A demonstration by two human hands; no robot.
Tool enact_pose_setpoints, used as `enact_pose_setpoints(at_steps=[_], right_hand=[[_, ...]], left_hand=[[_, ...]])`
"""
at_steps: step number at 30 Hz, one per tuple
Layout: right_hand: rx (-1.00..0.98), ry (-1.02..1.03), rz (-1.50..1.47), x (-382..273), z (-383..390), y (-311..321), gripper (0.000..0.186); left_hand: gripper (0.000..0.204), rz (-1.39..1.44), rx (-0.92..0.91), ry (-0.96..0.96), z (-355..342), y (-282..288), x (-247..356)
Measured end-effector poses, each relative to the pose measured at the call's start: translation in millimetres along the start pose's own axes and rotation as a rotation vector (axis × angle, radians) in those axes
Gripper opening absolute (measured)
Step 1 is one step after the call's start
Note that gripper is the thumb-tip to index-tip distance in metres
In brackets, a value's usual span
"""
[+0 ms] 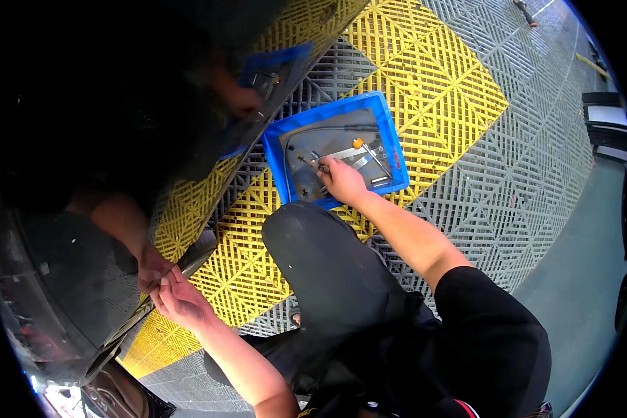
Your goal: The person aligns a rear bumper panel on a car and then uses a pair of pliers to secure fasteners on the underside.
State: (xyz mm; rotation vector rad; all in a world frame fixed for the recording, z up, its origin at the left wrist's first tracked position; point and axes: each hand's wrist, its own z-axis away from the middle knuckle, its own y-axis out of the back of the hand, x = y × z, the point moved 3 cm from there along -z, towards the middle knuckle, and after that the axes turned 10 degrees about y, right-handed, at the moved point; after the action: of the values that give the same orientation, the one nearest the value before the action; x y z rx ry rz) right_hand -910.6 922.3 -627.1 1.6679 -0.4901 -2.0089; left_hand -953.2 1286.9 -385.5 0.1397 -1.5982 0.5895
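My right hand [344, 181] reaches into a blue plastic bin [395, 157], its fingers closed among the small metal parts. What they pinch is too small to make out. Around it lie a black cable [320, 129], a flat metal bar [343, 154], a thin metal rod with an orange end [358, 143] and a short metal cylinder [380, 181]. On the left, my left hand [181, 301] is at the lower edge of a glossy dark panel [139, 139]. Its thumb and fingers are pressed together there; anything between them is hidden. The panel mirrors my arms and the bin.
Yellow floor grating [439, 90] and grey floor grating [467, 202] lie under the bin. My bent knee [299, 226] is close to the bin's near side. A tool with an orange-tipped handle [529, 17] lies far right. Dark objects line the right rim.
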Motion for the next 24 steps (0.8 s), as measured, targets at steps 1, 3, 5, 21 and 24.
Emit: enact_pose_setpoints(at_steps=[1, 3, 5, 21, 24], right_hand=[[0.029, 0.053, 0.074, -1.1, -1.9, 2.0, 0.026], [0.095, 0.159, 0.231, 3.7, -4.5, 12.7, 0.025], [0.092, 0.252, 0.287, -3.1, -2.8, 29.2, 0.025], [-0.08, 0.615, -0.384, -251.3, 99.9, 101.7, 0.02], [-0.217, 0.51, -0.35, -296.9, 126.7, 49.8, 0.024]], left_hand=[[0.01, -0.012, -0.004, 0.036, -2.9, 12.8, 4.8], [0.017, -0.049, -0.113, 0.097, -8.2, 29.0, 5.6], [0.038, -0.109, -0.139, 0.125, -8.9, 31.0, 9.4], [0.034, -0.201, -0.145, 0.348, -5.6, 31.3, 7.7], [0.036, -0.06, -0.368, 0.262, -7.8, 28.2, 20.7]])
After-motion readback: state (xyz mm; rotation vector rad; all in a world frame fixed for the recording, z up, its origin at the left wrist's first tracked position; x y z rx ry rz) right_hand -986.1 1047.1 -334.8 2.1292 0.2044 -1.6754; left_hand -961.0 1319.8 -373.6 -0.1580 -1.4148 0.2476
